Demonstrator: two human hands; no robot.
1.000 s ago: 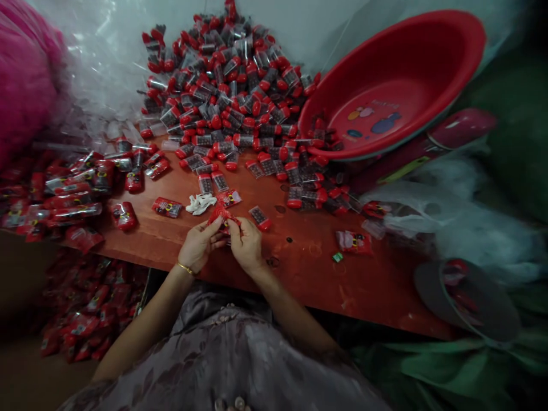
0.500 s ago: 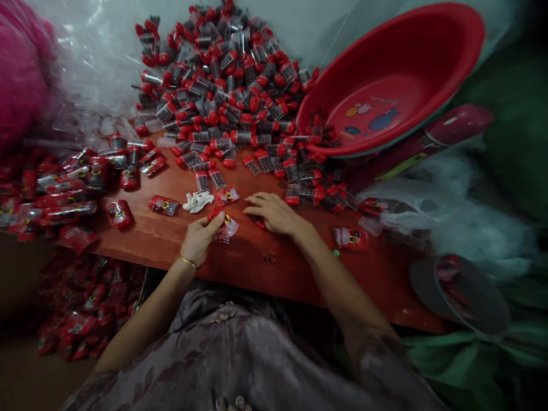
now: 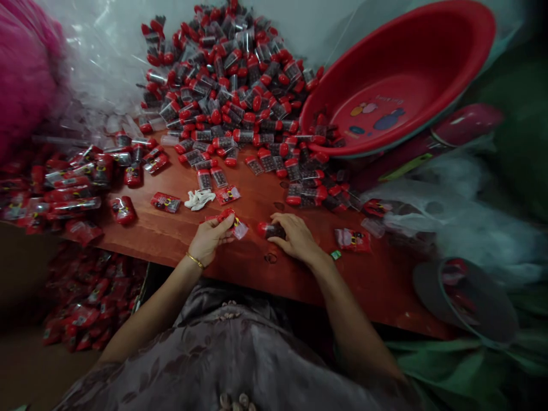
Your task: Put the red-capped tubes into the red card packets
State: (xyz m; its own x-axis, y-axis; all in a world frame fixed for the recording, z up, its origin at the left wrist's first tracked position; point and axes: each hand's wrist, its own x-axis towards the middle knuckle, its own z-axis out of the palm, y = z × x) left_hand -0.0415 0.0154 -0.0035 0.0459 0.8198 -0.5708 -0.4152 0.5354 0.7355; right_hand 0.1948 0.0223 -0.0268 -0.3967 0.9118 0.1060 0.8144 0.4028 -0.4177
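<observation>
Between thumb and fingers, my left hand (image 3: 211, 238) pinches a red printed packet (image 3: 238, 226) with a clear part. My right hand (image 3: 296, 237) curls around the end of a small clear tube with a red cap (image 3: 269, 230) and dark contents, which lies on the wooden table (image 3: 240, 268). Just beyond my left hand lie another flat red packet (image 3: 228, 194) and a crumpled white item (image 3: 199, 199). A wrapped red packet (image 3: 165, 202) is further left.
A big heap of red-capped tubes (image 3: 231, 74) rises at the back, beside a tilted red basin (image 3: 402, 74). Wrapped packs (image 3: 71, 182) pile up at the left. A grey container (image 3: 477, 299) and clear plastic bags (image 3: 462, 228) are at the right.
My right hand has shifted right and its fingers now curl around the red-capped tube, which shows more fully. My left hand has moved slightly right with the packet.
</observation>
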